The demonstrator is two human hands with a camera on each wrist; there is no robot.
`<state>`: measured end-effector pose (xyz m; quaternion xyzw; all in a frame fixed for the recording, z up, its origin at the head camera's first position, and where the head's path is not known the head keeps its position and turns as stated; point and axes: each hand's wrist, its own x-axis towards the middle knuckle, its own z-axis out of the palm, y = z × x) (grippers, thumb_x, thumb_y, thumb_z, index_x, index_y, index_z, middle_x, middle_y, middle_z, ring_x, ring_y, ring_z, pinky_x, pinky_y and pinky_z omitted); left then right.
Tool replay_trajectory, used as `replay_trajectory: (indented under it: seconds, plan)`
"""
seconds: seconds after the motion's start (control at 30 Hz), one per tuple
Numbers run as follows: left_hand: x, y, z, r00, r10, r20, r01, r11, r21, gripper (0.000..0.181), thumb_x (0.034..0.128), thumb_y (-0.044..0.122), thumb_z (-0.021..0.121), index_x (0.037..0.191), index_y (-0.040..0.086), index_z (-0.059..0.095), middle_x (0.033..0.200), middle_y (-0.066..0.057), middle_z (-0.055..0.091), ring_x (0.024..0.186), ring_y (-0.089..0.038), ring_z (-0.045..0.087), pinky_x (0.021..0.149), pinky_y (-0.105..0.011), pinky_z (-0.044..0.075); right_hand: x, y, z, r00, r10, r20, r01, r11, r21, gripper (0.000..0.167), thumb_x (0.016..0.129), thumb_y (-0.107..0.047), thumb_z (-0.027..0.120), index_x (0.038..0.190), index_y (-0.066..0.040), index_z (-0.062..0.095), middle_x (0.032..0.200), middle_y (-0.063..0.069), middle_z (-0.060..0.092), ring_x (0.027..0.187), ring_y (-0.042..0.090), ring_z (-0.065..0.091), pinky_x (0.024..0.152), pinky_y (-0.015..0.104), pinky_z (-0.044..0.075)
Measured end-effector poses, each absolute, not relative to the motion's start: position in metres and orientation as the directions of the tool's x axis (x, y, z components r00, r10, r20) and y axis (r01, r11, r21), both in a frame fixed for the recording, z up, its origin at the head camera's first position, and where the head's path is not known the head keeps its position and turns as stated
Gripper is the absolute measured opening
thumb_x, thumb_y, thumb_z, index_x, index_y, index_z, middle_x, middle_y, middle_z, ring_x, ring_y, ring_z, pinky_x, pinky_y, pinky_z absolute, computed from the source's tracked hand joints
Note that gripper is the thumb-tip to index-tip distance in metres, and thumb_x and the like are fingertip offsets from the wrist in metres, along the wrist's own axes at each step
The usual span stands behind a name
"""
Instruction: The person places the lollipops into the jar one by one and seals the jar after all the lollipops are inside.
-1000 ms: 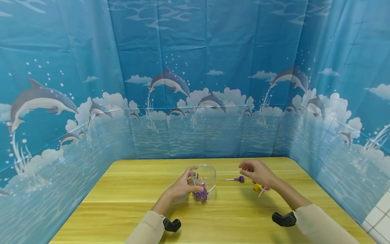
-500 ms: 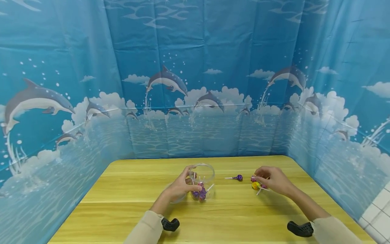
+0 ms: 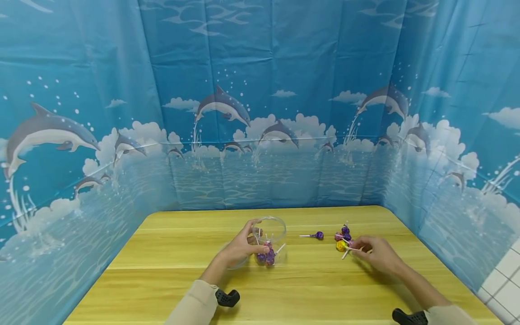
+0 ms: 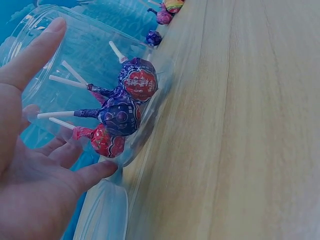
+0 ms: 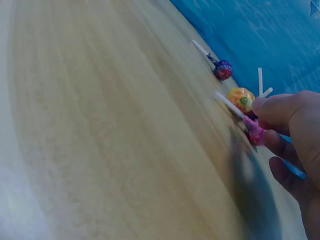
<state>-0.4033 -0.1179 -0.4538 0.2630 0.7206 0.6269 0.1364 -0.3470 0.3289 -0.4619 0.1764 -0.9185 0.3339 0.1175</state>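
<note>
- Left hand (image 3: 242,248) is grasping the clear jar (image 3: 276,234), which is standing on the table (image 3: 308,289).
- Jarred lollipops (image 4: 119,117), purple and red, are resting at the bottom, white sticks jutting up.
- Clear lid (image 4: 107,210) is lying just beside the jar, by the left hand.
- Right hand (image 3: 378,253) is reaching into the pile; thumb and finger are flanking the pink lollipop (image 5: 256,131). Cannot tell whether they are gripping it.
- Yellow lollipop (image 3: 340,246) is lying close by.
- Lone lollipop (image 3: 319,235), purple, is lying between jar and pile.
</note>
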Motion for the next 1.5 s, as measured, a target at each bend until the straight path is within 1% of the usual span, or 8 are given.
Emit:
replay_trajectory:
  seconds: [0.3,0.5,0.63,0.77,0.9,1.07,1.27,1.5]
  plan:
    - [-0.405,-0.117,-0.449,-0.822,0.551,0.145,0.227,0.084,0.970,0.083,0.0956,0.015,0.078,0.161,0.026,0.028,0.146,-0.014,0.043,0.132,-0.032,0.051,0.102,-0.051,0.047,-0.346,0.336,-0.470,-0.930,-0.173,0.325,-0.334,0.769,-0.545,0.003,0.099,-0.012,0.071,0.100,-0.011,0.074,0.092,-0.005,0.070,0.082,0.016,0.064,0.071,0.035,0.053]
    - [-0.406,-0.117,-0.449,-0.820,0.556,0.137,0.217,0.080,0.973,0.083,0.0958,0.015,0.077,0.161,0.026,0.028,0.145,-0.013,0.043,0.134,-0.035,0.050,0.102,-0.051,0.047,-0.349,0.335,-0.474,-0.920,-0.146,0.364,-0.323,0.808,-0.493,0.007,0.099,-0.014,0.072,0.096,-0.009,0.075,0.090,-0.004,0.070,0.080,0.016,0.064,0.070,0.037,0.052]
    - [-0.407,-0.116,-0.449,-0.819,0.557,0.141,0.219,0.076,0.973,0.082,0.0959,0.014,0.077,0.161,0.026,0.029,0.147,-0.018,0.041,0.135,-0.038,0.048,0.102,-0.051,0.046,-0.350,0.333,-0.475,-0.910,-0.131,0.394,-0.326,0.813,-0.483,0.007,0.098,-0.012,0.072,0.094,-0.007,0.075,0.090,-0.001,0.072,0.083,0.021,0.067,0.073,0.042,0.053]
    - [-0.407,-0.116,-0.450,-0.815,0.563,0.137,0.210,0.067,0.975,0.083,0.0955,0.014,0.078,0.161,0.026,0.028,0.150,-0.024,0.038,0.136,-0.038,0.047,0.102,-0.051,0.047,-0.351,0.334,-0.474,-0.914,-0.116,0.388,-0.315,0.805,-0.503,0.005,0.097,-0.005,0.071,0.097,-0.008,0.076,0.094,0.004,0.073,0.088,0.029,0.069,0.076,0.048,0.055]
    - [-0.407,-0.117,-0.450,-0.812,0.568,0.133,0.208,0.070,0.976,0.085,0.0949,0.016,0.079,0.162,0.025,0.027,0.151,-0.025,0.036,0.137,-0.039,0.047,0.103,-0.051,0.047,-0.351,0.335,-0.472,-0.923,-0.096,0.374,-0.301,0.784,-0.543,0.009,0.098,-0.003,0.068,0.103,-0.002,0.075,0.101,0.013,0.073,0.095,0.038,0.069,0.079,0.053,0.056]
    - [-0.406,-0.119,-0.451,-0.816,0.562,0.135,0.219,0.084,0.972,0.085,0.0942,0.018,0.080,0.161,0.025,0.028,0.151,-0.022,0.037,0.138,-0.038,0.046,0.104,-0.052,0.045,-0.351,0.333,-0.466,-0.924,-0.089,0.371,-0.305,0.759,-0.576,0.014,0.102,-0.007,0.066,0.109,0.002,0.075,0.104,0.015,0.073,0.097,0.039,0.069,0.077,0.048,0.057]
    - [-0.404,-0.120,-0.450,-0.815,0.567,0.122,0.204,0.083,0.975,0.084,0.0951,0.016,0.078,0.161,0.027,0.028,0.152,-0.024,0.036,0.135,-0.034,0.049,0.102,-0.051,0.047,-0.351,0.327,-0.457,-0.914,-0.079,0.397,-0.320,0.742,-0.589,0.018,0.103,-0.011,0.066,0.112,0.002,0.074,0.108,0.015,0.073,0.100,0.038,0.068,0.080,0.048,0.057]
    - [-0.406,-0.120,-0.453,-0.807,0.578,0.119,0.196,0.071,0.978,0.086,0.0958,0.014,0.077,0.163,0.022,0.023,0.150,-0.027,0.035,0.134,-0.034,0.051,0.101,-0.050,0.048,-0.353,0.312,-0.441,-0.903,-0.092,0.419,-0.348,0.728,-0.590,0.016,0.102,-0.013,0.068,0.110,-0.001,0.075,0.106,0.011,0.073,0.095,0.030,0.069,0.070,0.032,0.054]
